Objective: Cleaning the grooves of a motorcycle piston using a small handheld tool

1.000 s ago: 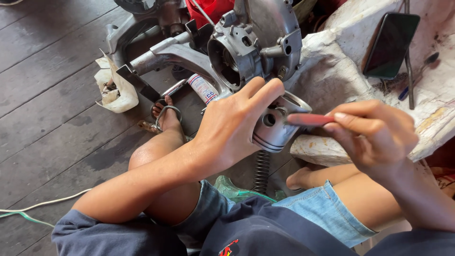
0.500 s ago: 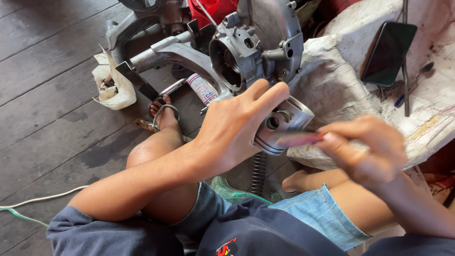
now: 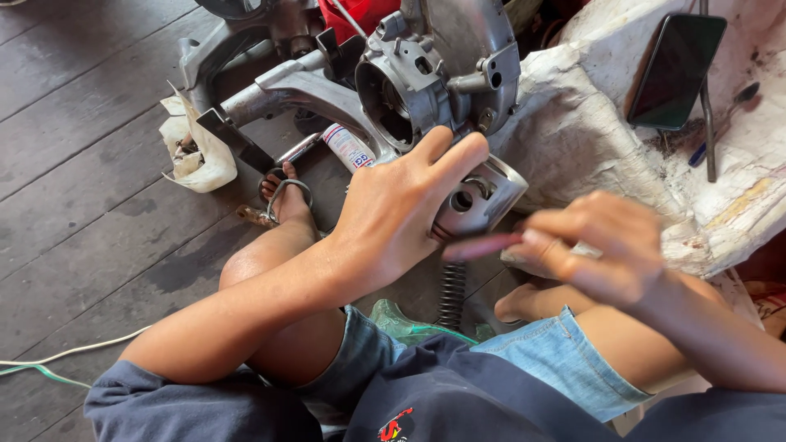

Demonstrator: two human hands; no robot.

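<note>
We sit on the dark wooden plank floor (image 3: pixel 74 188) with our knees drawn up, and our left hand (image 3: pixel 393 217) wraps around the round silver metal piston (image 3: pixel 483 196), fingers stretched over its top and thumb side against its skirt, so the grip is closed on it. The piston sits just below the grey cast-metal engine casing (image 3: pixel 426 90), close against the casing's open round bore, and its side pin hole faces us.

Our right hand (image 3: pixel 598 245) is closed around a slim tool with a red handle (image 3: pixel 479 245) (blurred, so we cannot tell what kind of tip it has); the handle end points toward the piston's lower edge and lies just beside our left palm.

A black coil spring (image 3: pixel 452 295) stands under the piston, between our legs. Behind our left wrist lies a small white spray can with a red-and-blue label (image 3: pixel 348 146), resting against the casing's long arm. A crumpled white paper scrap (image 3: pixel 192 151) sits on the floor to the left, well apart from both hands. To the right, a lumpy white sack (image 3: pixel 589 123) carries a dark smartphone (image 3: pixel 675 69) propped upright and a thin metal rod (image 3: pixel 708 127) beside it. A white cable (image 3: pixel 65 354) runs across the floor near our left elbow.
</note>
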